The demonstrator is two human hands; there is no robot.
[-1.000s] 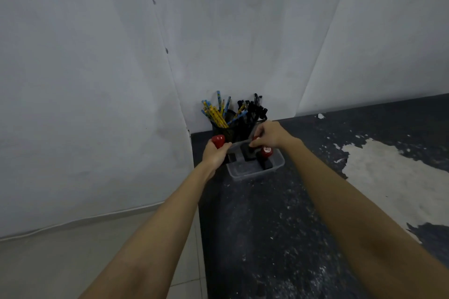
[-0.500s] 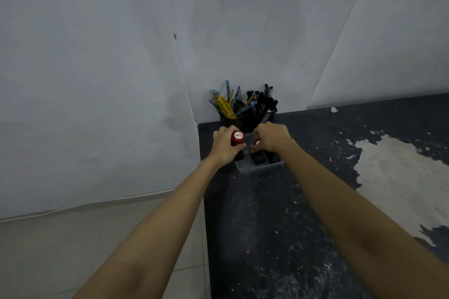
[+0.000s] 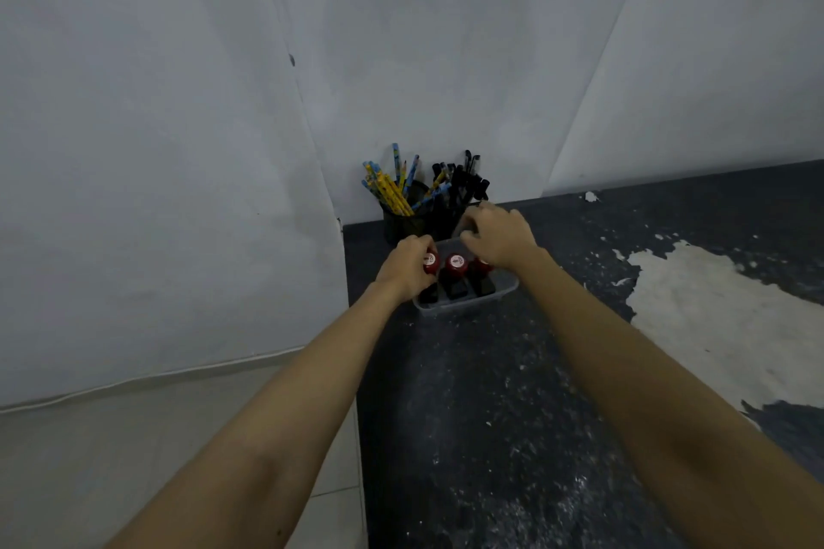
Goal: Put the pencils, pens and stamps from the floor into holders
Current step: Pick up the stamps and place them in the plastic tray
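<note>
Under my left hand [image 3: 408,265], at the left end of the shallow clear plastic tray [image 3: 463,307], stands the first red-knobbed black stamp [image 3: 429,270]; I have my fingers curled round its knob, its black base already down inside the tray. Just right of those fingers I see the second red-topped stamp [image 3: 455,274] upright in the middle of the tray, and next to it the third red-topped stamp [image 3: 482,276], partly hidden beneath my right hand [image 3: 501,236]. That hand hovers over the tray's far right corner with its fingers loosely bent; I cannot tell whether they hold anything. Beyond both sets of fingertips, against the white wall [image 3: 423,58], sit the black mesh cup [image 3: 403,221] of yellow and blue pencils [image 3: 392,189] and, beside it, the bunch of black pens [image 3: 463,183]. Everything rests on the dark speckled floor mat [image 3: 481,415].
</note>
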